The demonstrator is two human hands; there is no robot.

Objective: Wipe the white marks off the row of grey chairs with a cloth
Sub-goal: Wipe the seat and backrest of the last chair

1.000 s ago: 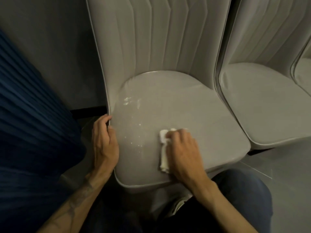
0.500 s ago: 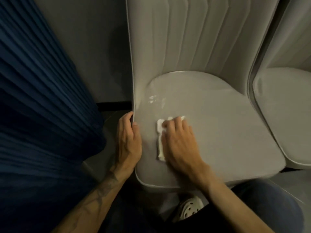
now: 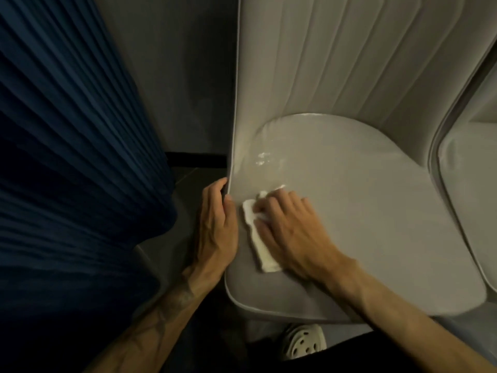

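A grey padded chair [image 3: 363, 211] with a ribbed backrest fills the middle of the view. White wet-looking marks [image 3: 263, 157] sit on the seat's back left part. A folded white cloth [image 3: 262, 254] lies on the seat's left side under my right hand [image 3: 293, 235], whose bent fingers and thumb hold it down against the seat, a little in front of the marks. My left hand [image 3: 215, 230] grips the chair's left edge, fingers wrapped behind it and thumb on the seat. Most of the cloth is hidden under my right hand.
A second grey chair [image 3: 473, 197] stands directly to the right. A dark blue pleated curtain [image 3: 67, 157] hangs close on the left, with a grey wall [image 3: 174, 76] behind. My white perforated shoe [image 3: 304, 341] shows below the seat's front edge.
My right hand has slid the cloth left and back across the seat, closer to my left hand and the marks. The view has swung left. My left hand keeps its grip.
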